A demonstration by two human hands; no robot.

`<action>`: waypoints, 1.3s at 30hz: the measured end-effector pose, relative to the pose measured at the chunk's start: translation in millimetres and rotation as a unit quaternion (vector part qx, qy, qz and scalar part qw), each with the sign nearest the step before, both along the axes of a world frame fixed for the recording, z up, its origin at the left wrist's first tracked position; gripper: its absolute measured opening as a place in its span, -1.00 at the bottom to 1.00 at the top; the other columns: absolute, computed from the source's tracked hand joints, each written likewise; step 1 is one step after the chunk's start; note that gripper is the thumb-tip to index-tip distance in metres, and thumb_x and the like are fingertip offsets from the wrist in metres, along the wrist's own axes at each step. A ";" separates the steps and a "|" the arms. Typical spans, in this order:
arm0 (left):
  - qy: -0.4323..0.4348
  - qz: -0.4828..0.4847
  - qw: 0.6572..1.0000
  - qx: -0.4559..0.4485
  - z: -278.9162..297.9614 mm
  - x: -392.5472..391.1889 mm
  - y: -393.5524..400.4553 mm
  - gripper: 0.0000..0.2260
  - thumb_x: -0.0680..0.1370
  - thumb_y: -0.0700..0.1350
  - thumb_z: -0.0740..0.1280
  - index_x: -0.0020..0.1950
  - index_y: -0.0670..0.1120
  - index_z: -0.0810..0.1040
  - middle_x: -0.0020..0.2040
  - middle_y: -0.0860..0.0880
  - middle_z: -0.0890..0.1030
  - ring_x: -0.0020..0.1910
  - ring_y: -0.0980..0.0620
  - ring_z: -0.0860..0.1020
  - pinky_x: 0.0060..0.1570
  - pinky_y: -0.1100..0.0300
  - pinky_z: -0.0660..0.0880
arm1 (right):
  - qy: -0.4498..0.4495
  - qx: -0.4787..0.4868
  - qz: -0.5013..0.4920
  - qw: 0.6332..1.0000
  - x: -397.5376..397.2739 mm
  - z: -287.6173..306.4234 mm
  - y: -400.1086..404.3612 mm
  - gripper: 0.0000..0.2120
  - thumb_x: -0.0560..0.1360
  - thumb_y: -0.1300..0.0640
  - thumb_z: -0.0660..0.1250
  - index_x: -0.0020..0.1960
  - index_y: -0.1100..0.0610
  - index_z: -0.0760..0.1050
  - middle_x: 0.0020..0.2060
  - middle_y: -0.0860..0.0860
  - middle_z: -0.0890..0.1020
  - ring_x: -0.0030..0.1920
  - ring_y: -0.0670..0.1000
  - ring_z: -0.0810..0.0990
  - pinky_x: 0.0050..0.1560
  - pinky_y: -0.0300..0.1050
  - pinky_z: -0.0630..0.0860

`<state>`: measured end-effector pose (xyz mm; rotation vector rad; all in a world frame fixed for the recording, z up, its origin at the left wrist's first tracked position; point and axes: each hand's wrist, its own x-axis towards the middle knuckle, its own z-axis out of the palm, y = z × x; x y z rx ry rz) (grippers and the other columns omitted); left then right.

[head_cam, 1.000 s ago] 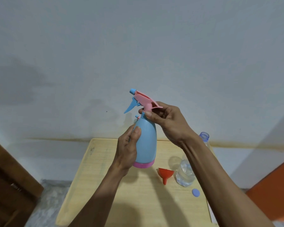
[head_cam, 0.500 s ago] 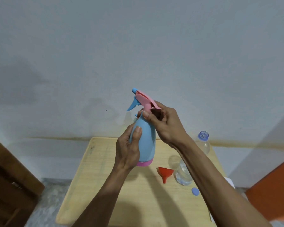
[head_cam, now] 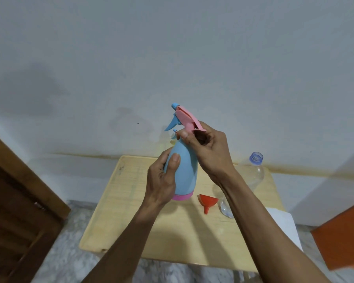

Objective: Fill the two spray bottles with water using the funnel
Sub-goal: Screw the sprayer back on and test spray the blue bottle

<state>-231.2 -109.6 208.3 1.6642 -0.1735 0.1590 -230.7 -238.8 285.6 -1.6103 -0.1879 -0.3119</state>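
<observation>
While the blue spray bottle is held up above the wooden table, its body is gripped by the left hand, thumb laid across the front, and its neck, just under the pink trigger head, is pinched by the curled fingers of the right hand. Compared with the head view of a second ago, the bottle has been raised slightly and the right-hand fingers have been shifted round the collar; a turning of the head is suggested, so unscrewing is judged to be under way, with filling not yet begun. A second nozzle is glimpsed behind the neck, at 9 o'clock from the right thumb. At 4 o'clock from the bottle, the red funnel is seen lying on the table, and the uncapped clear water bottle is seen just beyond it at 2 o'clock, partly hidden by the right forearm.
</observation>
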 end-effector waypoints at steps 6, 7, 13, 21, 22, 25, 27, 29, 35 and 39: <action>0.038 -0.030 0.997 -0.064 -6.6 -21.2 -7.6 -0.63 0.54 0.25 0.20 0.08 0.00 0.58 -0.01 -0.11 0.65 -0.02 -0.11 0.65 -0.11 -0.10 0.59 | 0.032 0.027 0.018 0.999 -7.1 -15.6 -6.3 -0.86 0.60 0.10 0.40 0.10 0.12 0.65 -0.07 0.29 0.63 -0.16 0.14 0.59 -0.10 0.04 0.54; 0.041 -0.036 0.996 -0.074 -8.8 -26.1 -8.1 -0.63 0.57 0.20 0.20 0.08 -0.07 0.57 -0.01 -0.15 0.64 -0.02 -0.12 0.64 -0.10 -0.11 0.58 | 0.038 0.025 0.024 0.999 -8.9 -18.6 -6.8 -0.89 0.60 0.08 0.38 0.06 0.08 0.65 -0.09 0.30 0.62 -0.17 0.10 0.58 -0.11 0.02 0.51; 0.058 -0.040 0.993 -0.092 -22.6 -59.5 -2.2 -0.70 0.62 0.02 0.19 0.14 -0.14 0.58 0.05 -0.23 0.64 0.06 -0.14 0.63 0.01 -0.11 0.56 | 0.093 0.001 0.035 0.995 -24.9 -36.5 4.2 -0.83 0.63 -0.02 0.31 -0.02 0.02 0.63 -0.34 -0.28 0.60 -0.25 -0.24 0.52 -0.15 -0.32 0.42; 0.074 -0.076 0.993 -0.043 -28.4 -94.4 19.1 -0.64 0.63 0.15 0.12 0.28 0.02 0.55 0.18 -0.04 0.66 0.18 -0.09 0.61 0.22 -0.20 0.51 | 0.106 0.020 -0.016 0.994 -70.7 -28.7 26.7 -0.79 0.62 -0.02 0.33 0.11 0.07 0.65 0.02 0.07 0.72 -0.19 -0.13 0.61 -0.06 -0.25 0.53; 0.074 -0.080 0.994 -0.029 -28.8 -98.8 24.3 -0.62 0.64 0.17 0.10 0.30 0.05 0.55 0.20 0.00 0.65 0.20 -0.04 0.60 0.23 -0.18 0.50 | 0.100 0.024 -0.033 0.994 -78.6 -28.5 31.0 -0.78 0.62 -0.02 0.33 0.12 0.09 0.64 0.01 0.06 0.72 -0.20 -0.13 0.63 -0.08 -0.26 0.53; 0.060 -0.076 0.995 0.028 -29.6 -113.6 46.4 -0.54 0.60 0.27 0.10 0.39 0.11 0.49 0.29 0.11 0.60 0.30 0.16 0.53 0.32 -0.05 0.47 | 0.087 0.038 -0.092 0.991 -104.4 -31.9 44.2 -0.80 0.63 0.00 0.33 0.14 0.10 0.61 -0.01 0.07 0.71 -0.22 -0.03 0.71 -0.06 -0.10 0.57; 0.045 -0.044 0.996 0.068 -32.3 -125.7 68.7 -0.59 0.62 0.22 0.19 0.42 0.13 0.47 0.32 0.14 0.58 0.30 0.28 0.49 0.34 0.05 0.47 | 0.082 0.032 -0.136 0.987 -122.9 -37.7 52.7 -0.82 0.64 0.03 0.33 0.15 0.10 0.58 -0.04 0.10 0.69 -0.24 0.02 0.74 -0.06 -0.06 0.57; 0.029 -0.006 0.992 0.125 -39.5 -137.8 95.1 -0.61 0.63 0.13 0.24 0.44 0.09 0.46 0.35 0.13 0.56 0.31 0.29 0.48 0.31 0.11 0.47 | 0.084 0.013 -0.184 0.979 -143.2 -48.5 60.8 -0.84 0.64 0.04 0.33 0.15 0.09 0.56 -0.11 0.03 0.68 -0.26 0.03 0.74 -0.07 0.00 0.60; 0.005 0.038 0.943 0.330 -61.1 -153.4 156.8 -0.59 0.63 0.11 0.25 0.43 -0.01 0.47 0.38 -0.03 0.55 0.34 -0.06 0.51 0.23 -0.01 0.50 | 0.126 -0.074 -0.251 0.957 -192.0 -86.1 79.6 -0.73 0.64 0.00 0.29 -0.03 0.22 0.53 -0.15 0.21 0.67 -0.39 -0.02 0.70 -0.17 -0.02 0.59; 0.023 0.023 0.894 0.448 -55.4 -152.5 163.0 -0.59 0.64 0.10 0.20 0.43 -0.05 0.46 0.36 -0.07 0.56 0.28 -0.15 0.54 0.14 0.00 0.51 | 0.189 -0.150 -0.255 0.936 -203.8 -105.2 88.6 -0.66 0.65 -0.08 0.22 -0.07 0.17 0.55 -0.26 0.12 0.69 -0.45 -0.10 0.68 -0.22 -0.23 0.48</action>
